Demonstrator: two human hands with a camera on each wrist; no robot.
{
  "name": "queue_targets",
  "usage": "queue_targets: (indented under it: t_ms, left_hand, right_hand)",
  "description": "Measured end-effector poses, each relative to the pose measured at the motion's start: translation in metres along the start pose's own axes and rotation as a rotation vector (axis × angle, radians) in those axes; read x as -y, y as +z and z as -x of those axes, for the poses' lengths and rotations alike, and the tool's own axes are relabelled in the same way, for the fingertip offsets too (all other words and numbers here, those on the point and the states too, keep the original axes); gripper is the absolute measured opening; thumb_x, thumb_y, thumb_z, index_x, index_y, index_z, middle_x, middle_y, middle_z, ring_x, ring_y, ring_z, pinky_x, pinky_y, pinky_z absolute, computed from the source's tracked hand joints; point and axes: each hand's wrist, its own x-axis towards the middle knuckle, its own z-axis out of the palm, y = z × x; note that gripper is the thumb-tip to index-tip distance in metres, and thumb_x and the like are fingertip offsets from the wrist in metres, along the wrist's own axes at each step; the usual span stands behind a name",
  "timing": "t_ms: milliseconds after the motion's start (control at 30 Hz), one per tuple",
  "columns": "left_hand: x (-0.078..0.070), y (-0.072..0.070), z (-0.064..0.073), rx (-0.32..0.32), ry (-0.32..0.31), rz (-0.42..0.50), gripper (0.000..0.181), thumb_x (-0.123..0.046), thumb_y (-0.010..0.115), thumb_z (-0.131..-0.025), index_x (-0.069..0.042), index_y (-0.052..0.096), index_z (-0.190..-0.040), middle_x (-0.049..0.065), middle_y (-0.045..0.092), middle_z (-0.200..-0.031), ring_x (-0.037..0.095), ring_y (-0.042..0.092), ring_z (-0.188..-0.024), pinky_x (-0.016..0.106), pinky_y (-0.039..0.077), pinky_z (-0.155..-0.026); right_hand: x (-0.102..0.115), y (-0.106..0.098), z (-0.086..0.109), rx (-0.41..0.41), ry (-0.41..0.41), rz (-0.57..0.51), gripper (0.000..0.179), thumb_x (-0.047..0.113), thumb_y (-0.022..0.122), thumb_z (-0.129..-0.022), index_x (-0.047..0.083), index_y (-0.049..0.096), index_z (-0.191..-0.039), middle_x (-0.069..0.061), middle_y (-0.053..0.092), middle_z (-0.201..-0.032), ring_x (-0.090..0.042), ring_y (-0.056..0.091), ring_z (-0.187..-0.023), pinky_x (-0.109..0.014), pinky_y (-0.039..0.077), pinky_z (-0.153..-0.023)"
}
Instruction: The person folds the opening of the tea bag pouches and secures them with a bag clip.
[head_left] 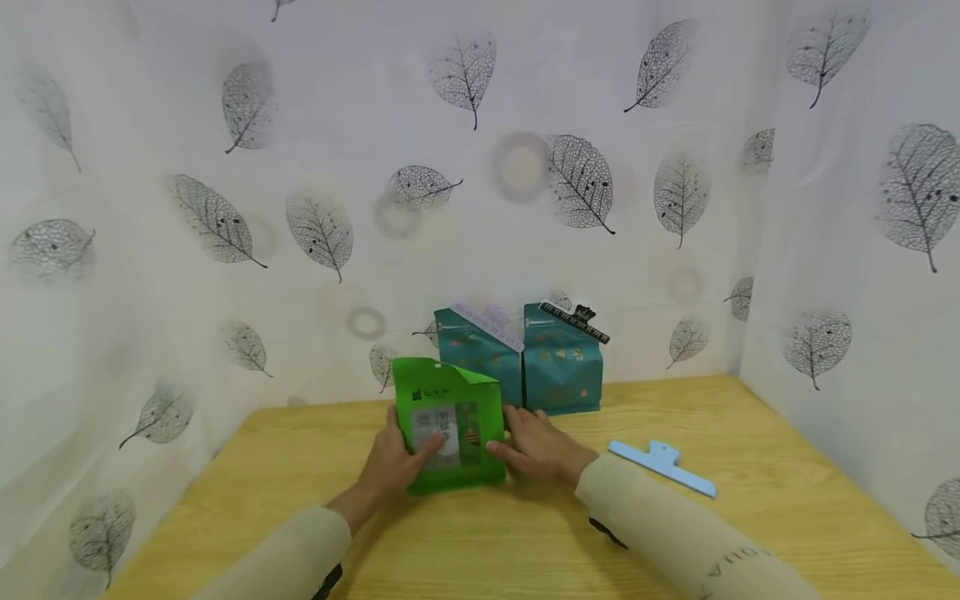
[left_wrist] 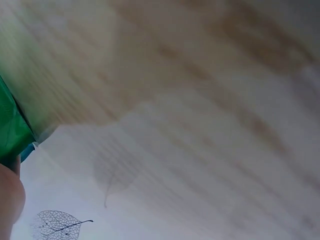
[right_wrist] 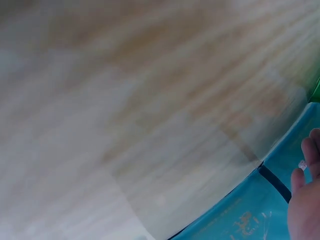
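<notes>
A bright green packaging bag (head_left: 454, 483) with a printed label and a window panel stands upright at mid-table in the head view. Its top right corner slants down in a fold. My left hand (head_left: 396, 457) grips the bag's left side, thumb across the front panel and fingers round the edge. On the other side my right hand (head_left: 542, 446) holds the right edge, its thumb tip on the front and the other fingers partly hidden behind. Only a green corner of the bag shows in the left wrist view, beside part of the left hand (left_wrist: 9, 197).
Two teal bags stand behind, the left one (head_left: 480, 354) with a white sealing clip (head_left: 487, 327), the right one (head_left: 562, 379) with a black piano-key clip (head_left: 573, 322). A light blue sealing clip (head_left: 663, 467) lies on the wooden table (head_left: 300, 467) at right. Leaf-patterned curtains surround the table.
</notes>
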Motion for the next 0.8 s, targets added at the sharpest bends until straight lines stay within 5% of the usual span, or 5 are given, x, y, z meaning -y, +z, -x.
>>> queue_targets:
  t_ms: [233,500,800]
  left_hand:
    - [-0.006,0.003,-0.001,0.033,-0.003,0.03,0.068,-0.036,0.08,-0.085,-0.011,0.04,-0.135,0.008,0.071,-0.098,0.011,0.068,-0.08,0.027,0.055,-0.069]
    - [-0.014,0.009,-0.006,0.072,0.02,0.059,0.068,-0.034,0.083,-0.083,-0.016,0.042,-0.135,0.005,0.072,-0.101,0.011,0.068,-0.085,0.027,0.056,-0.072]
    - [-0.025,0.021,-0.003,0.113,-0.044,0.104,0.068,-0.037,0.085,-0.08,-0.016,0.047,-0.132,0.004,0.072,-0.101,0.012,0.067,-0.084,0.03,0.055,-0.073]
  right_hand:
    - [-0.005,0.0,0.008,-0.049,-0.007,-0.022,0.051,0.05,0.042,-0.104,0.01,0.043,-0.137,-0.008,0.062,-0.123,-0.024,0.057,-0.117,-0.044,0.034,-0.097]
    - [-0.01,-0.007,0.02,-0.057,0.005,-0.018,0.052,0.049,0.042,-0.104,0.008,0.044,-0.136,-0.011,0.063,-0.12,-0.028,0.058,-0.117,-0.047,0.033,-0.1]
    - [-0.014,-0.011,0.034,-0.077,0.008,-0.015,0.041,0.046,0.044,-0.105,0.013,0.047,-0.128,-0.001,0.062,-0.11,-0.022,0.059,-0.112,-0.049,0.033,-0.099]
